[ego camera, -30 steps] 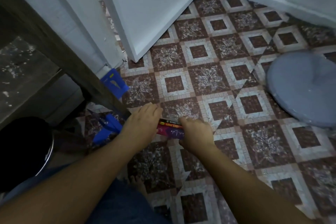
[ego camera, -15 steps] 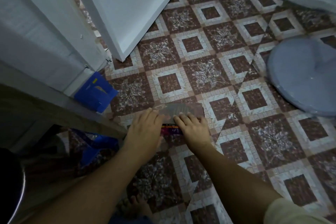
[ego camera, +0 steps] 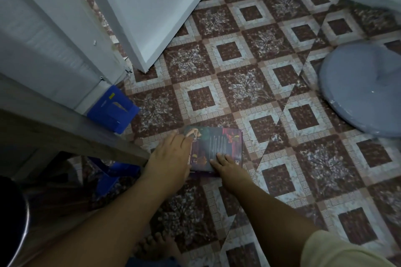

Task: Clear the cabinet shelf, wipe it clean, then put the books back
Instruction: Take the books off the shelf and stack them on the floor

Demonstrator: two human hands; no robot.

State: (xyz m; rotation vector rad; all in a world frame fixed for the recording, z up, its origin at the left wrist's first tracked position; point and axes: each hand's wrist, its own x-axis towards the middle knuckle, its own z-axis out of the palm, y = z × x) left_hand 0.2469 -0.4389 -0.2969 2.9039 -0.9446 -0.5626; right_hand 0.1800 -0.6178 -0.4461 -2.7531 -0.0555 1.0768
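On the tiled floor (ego camera: 238,54), right of the blue box (ego camera: 112,107), books (ego camera: 217,145) are pressed by left hand (ego camera: 171,158) and right hand (ego camera: 227,168), fingers straight; wiping, reshelving apparently remain

Dim light lies on a floor (ego camera: 238,97) of brown-and-white patterned tiles. A white door panel (ego camera: 152,6) angles in at top, a wooden ledge (ego camera: 65,130) crosses the left, and a round grey-blue thing (ego camera: 364,89), perhaps a cushion, lies right.
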